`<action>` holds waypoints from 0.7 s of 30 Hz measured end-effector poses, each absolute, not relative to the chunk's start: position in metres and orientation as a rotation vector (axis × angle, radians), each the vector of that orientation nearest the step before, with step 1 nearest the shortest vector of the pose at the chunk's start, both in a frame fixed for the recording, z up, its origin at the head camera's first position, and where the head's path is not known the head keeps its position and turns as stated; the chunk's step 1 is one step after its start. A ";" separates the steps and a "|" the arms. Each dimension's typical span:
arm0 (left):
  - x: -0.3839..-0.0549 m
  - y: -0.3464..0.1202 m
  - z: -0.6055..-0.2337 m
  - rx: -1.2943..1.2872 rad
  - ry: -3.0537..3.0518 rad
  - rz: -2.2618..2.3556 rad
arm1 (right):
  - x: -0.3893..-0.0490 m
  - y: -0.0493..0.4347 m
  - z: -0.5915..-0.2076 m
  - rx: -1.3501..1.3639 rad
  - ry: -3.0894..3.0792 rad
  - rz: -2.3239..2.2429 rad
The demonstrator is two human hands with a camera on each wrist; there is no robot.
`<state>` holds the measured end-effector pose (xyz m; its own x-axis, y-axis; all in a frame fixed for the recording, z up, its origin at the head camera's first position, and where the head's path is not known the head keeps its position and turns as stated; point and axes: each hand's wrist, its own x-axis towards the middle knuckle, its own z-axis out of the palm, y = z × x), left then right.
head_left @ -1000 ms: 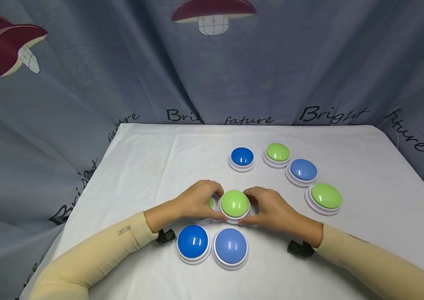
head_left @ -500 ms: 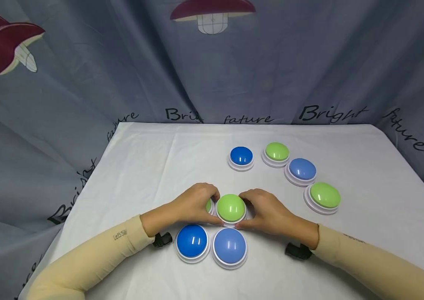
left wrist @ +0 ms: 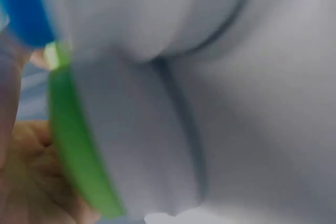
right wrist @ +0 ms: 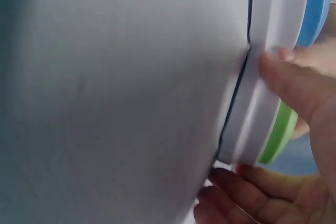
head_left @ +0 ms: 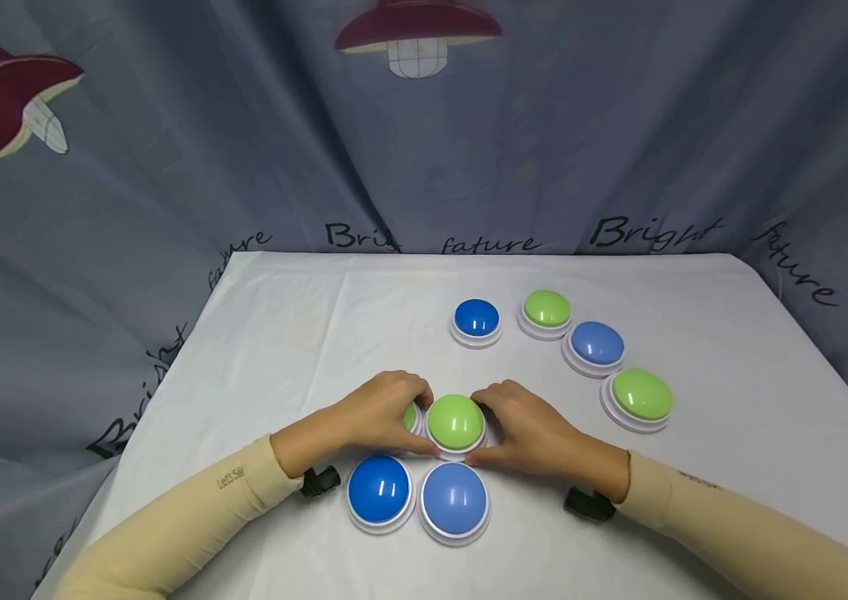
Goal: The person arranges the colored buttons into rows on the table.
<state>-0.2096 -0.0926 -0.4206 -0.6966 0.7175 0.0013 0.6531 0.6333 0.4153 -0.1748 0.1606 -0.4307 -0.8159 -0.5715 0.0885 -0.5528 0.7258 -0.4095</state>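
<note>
Both hands hold a green dome push button [head_left: 456,421] with a white base, flat on the table. My left hand [head_left: 375,417] has thumb and fingers at its left side. From the right, my right hand [head_left: 532,433] grips the base between thumb and fingers; the right wrist view shows the thumb against the white rim [right wrist: 254,103]. Partly hidden under the left hand is another green button [head_left: 410,417]. Directly in front sit a dark blue button [head_left: 379,490] and a light blue button [head_left: 455,498], side by side.
Farther back stand a dark blue button [head_left: 476,318], a green button [head_left: 547,309], a light blue button [head_left: 597,343] and another green button [head_left: 642,395]. White cloth covers the table [head_left: 281,333]. A grey printed curtain [head_left: 574,125] hangs behind it.
The held green button has slid slightly left and toward the person, up close to the light blue one. Both hands moved with it. The head view shifted a little.
</note>
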 end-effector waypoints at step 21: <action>-0.300 -0.077 -0.395 0.925 2.611 0.759 | -0.273 0.186 -0.407 -0.593 2.917 -0.820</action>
